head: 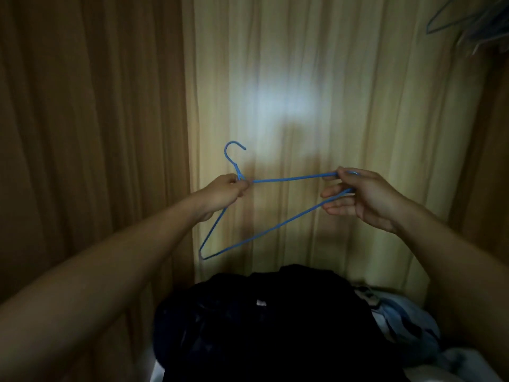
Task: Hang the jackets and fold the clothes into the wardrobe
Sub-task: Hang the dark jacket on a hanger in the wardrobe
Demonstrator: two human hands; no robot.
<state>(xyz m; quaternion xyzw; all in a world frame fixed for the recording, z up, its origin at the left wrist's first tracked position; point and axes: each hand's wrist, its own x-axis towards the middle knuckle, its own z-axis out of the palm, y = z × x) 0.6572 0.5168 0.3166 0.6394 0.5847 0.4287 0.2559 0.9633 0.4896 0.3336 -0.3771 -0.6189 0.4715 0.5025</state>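
Hanger (275, 225): blue wire, raised above dark jacket (261, 321).
Left hand (223, 193): grips its neck.
Right hand (366, 198): pinches one shoulder tip.
Risk: thin wire may bend if pulled apart.

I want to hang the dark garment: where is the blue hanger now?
Mid-frame in the head view, above the dark garment: left hand grips the blue hanger at its neck, right hand pinches its right corner.

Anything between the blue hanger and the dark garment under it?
Nothing visible. The blue hanger, held at its neck by the left hand and at one end by the right hand, hangs in open air above the dark garment.
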